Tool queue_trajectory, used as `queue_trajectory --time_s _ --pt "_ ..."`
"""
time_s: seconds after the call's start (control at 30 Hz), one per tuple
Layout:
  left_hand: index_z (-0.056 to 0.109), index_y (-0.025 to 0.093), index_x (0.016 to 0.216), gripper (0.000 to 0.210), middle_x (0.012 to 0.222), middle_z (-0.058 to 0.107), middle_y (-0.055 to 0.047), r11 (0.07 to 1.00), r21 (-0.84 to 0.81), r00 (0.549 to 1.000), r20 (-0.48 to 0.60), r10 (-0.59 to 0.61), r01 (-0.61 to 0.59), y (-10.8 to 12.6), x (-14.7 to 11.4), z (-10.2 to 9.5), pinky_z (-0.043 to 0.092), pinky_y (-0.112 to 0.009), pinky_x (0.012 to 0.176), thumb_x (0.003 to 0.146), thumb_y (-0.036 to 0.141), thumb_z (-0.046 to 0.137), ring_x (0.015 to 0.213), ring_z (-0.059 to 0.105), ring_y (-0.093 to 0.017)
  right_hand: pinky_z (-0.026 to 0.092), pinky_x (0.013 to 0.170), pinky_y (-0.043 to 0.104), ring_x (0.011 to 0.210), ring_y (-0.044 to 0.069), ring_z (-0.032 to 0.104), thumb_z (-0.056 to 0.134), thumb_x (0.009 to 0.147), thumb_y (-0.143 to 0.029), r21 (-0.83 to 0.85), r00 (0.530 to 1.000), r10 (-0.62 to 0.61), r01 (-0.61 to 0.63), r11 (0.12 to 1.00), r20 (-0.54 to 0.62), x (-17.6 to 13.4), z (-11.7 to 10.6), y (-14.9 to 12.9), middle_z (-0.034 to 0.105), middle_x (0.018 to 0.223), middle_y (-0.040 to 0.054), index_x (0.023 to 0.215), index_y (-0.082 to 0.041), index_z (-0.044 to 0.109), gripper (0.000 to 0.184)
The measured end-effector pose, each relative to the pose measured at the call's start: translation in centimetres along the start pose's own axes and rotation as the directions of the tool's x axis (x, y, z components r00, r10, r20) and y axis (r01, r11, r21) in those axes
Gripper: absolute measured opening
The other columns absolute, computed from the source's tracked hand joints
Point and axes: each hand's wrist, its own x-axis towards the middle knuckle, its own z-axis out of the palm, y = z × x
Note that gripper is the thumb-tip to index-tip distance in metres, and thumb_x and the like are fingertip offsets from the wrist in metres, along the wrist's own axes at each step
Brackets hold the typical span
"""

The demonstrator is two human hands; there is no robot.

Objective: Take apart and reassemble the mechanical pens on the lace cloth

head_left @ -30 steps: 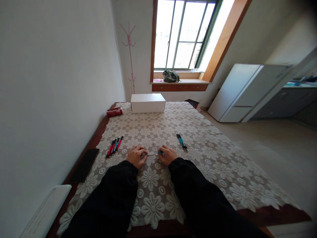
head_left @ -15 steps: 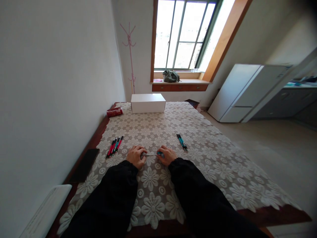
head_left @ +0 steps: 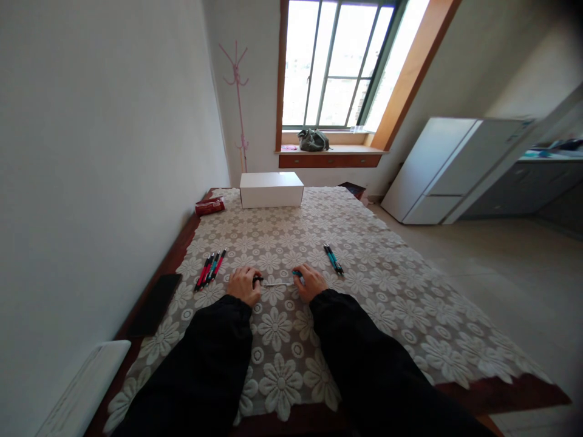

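Observation:
My left hand (head_left: 245, 285) is closed around a small black pen part (head_left: 258, 279), its fingers curled over the cloth. Across from it, my right hand (head_left: 311, 283) pinches a teal pen part (head_left: 297, 274). Between them a thin pale rod (head_left: 276, 284), like a pen refill, lies on the lace tablecloth (head_left: 275, 328); whether its ends touch my fingers I cannot tell. Several red, teal and black pens (head_left: 210, 269) lie side by side left of my left hand. A few teal and black pens (head_left: 334, 260) lie beyond my right hand.
A white box (head_left: 271, 191) stands at the table's far end, with a red packet (head_left: 210, 206) to its left. A black flat pad (head_left: 156, 303) and a white object (head_left: 86, 388) sit along the left edge by the wall.
Both hands have shifted slightly apart. The thin rod, held between them before, now rests lower, on the cloth, and the black and teal parts show at the fingertips.

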Motion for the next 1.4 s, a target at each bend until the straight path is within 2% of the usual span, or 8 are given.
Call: queue_trajectory --time_s 0.27,0.6,0.8,0.97,1.1,1.23,1.4 --pt "0.068 0.025 0.097 0.02 0.108 0.064 -0.004 1.0 0.012 1.0 0.016 0.006 -0.006 0.3 -0.1 -0.5 0.037 -0.037 0.089 0.086 0.021 0.052 0.106 0.051 -0.023 0.038 0.088 0.033 0.099 0.021 0.054 0.048 0.088 -0.019 -0.021 1.0 -0.026 0.026 0.999 0.009 0.1 0.4 0.5 0.064 0.104 0.0052 0.103 -0.024 0.063 0.021" --pt "0.069 0.026 0.097 0.02 0.107 0.064 -0.005 1.0 0.021 1.0 0.021 0.012 -0.013 0.3 -0.1 -0.4 0.037 -0.039 0.09 0.086 0.023 0.052 0.105 0.052 -0.024 0.035 0.093 0.039 0.105 0.024 0.05 0.054 0.083 -0.017 -0.066 1.0 -0.012 0.012 0.998 0.0 -0.1 0.1 0.3 0.063 0.107 0.0049 0.098 -0.027 0.067 0.023" --pt "0.066 0.025 0.104 0.022 0.111 0.063 -0.006 1.0 0.003 1.0 0.02 0.004 -0.004 -0.2 0.0 0.0 0.036 -0.04 0.092 0.085 0.024 0.055 0.109 0.051 -0.025 0.036 0.095 0.039 0.105 0.023 0.05 0.054 0.085 -0.021 -0.025 1.0 -0.021 0.021 0.999 -0.015 0.0 -0.1 0.1 0.062 0.11 0.006 0.105 -0.025 0.064 0.023" --pt "0.066 0.026 0.104 0.022 0.112 0.062 -0.005 1.0 0.002 0.998 0.056 0.013 -0.013 -0.6 0.1 0.3 0.036 -0.039 0.091 0.085 0.027 0.055 0.108 0.051 -0.025 0.036 0.096 0.037 0.105 0.022 0.051 0.05 0.085 -0.015 0.013 0.999 -0.039 0.039 0.999 -0.025 0.1 -0.2 0.1 0.062 0.109 0.0049 0.097 -0.024 0.065 0.021" --pt "0.066 0.026 0.102 0.021 0.111 0.063 -0.005 1.0 0.014 1.0 0.028 0.014 -0.015 -0.6 0.1 0.3 0.036 -0.04 0.092 0.085 0.026 0.054 0.107 0.052 -0.025 0.037 0.094 0.035 0.105 0.022 0.051 0.049 0.08 -0.008 0.006 0.999 0.016 -0.016 1.0 -0.045 0.1 0.0 0.5 0.062 0.107 0.0053 0.094 -0.023 0.064 0.026" --pt "0.067 0.026 0.099 0.018 0.109 0.063 -0.005 1.0 0.003 0.999 0.05 0.019 -0.019 -0.6 0.1 0.3 0.036 -0.04 0.092 0.085 0.028 0.056 0.107 0.052 -0.025 0.039 0.093 0.035 0.103 0.022 0.052 0.05 0.075 -0.006 0.006 0.997 0.053 -0.053 0.999 -0.05 0.1 0.1 0.9 0.062 0.105 0.006 0.091 -0.023 0.064 0.027" --pt "0.067 0.025 0.097 0.017 0.108 0.063 -0.005 1.0 -0.006 1.0 0.021 0.019 -0.019 -0.7 0.1 0.4 0.036 -0.039 0.092 0.086 0.029 0.055 0.107 0.052 -0.024 0.039 0.095 0.037 0.104 0.023 0.051 0.052 0.075 -0.009 0.024 0.999 0.004 -0.002 1.0 -0.054 0.1 0.0 0.6 0.061 0.106 0.0055 0.088 -0.023 0.063 0.022"
